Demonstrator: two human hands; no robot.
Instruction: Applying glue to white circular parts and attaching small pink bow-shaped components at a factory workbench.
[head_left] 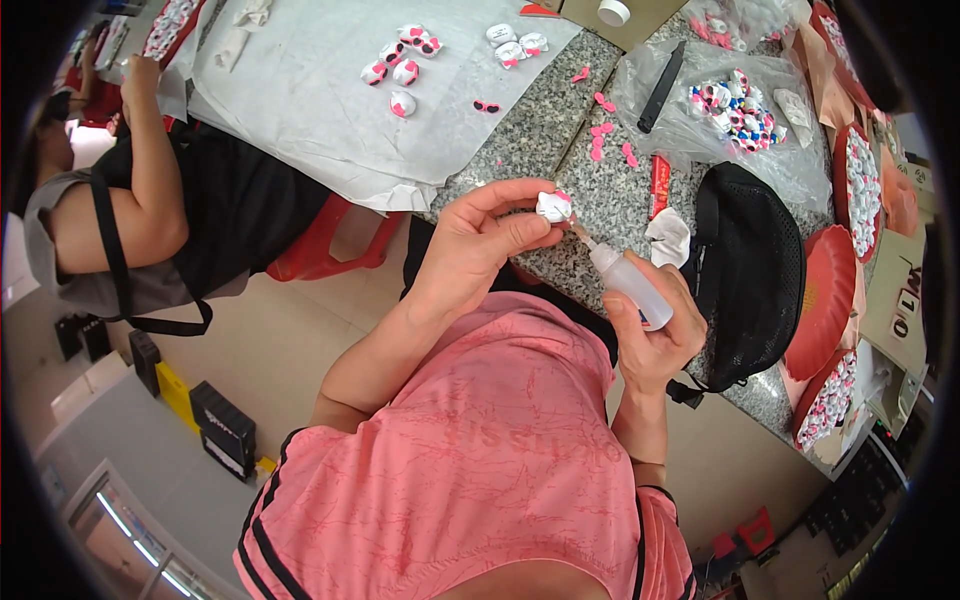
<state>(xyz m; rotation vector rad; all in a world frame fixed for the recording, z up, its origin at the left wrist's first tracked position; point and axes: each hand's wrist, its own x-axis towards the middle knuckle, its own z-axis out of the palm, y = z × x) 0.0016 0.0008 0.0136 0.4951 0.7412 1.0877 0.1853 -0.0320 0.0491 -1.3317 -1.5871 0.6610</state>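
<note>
Between the thumb and fingers of my left hand (478, 242) is a small white cat-head figure (554, 207) with a pink bow. My right hand (660, 335) is wrapped round a translucent glue bottle (634, 288), tilted so that its narrow tip comes close to the figure; whether they touch I cannot tell. Past my hands, several similar white-and-pink heads (405, 72) lie on a white sheet, with a pair of tiny pink-rimmed dark glasses (487, 106) apart from them. Loose pink bows (602, 128) are scattered on the granite tabletop (540, 130).
Right of my hands stands a black mesh bag (755, 275), with a crumpled tissue (670, 238) beside it. Beyond is a clear plastic bag of small figures (740, 110) under a black stick-like tool (662, 88). Red trays (822, 300) line the right edge. A person (140, 210) sits at left.
</note>
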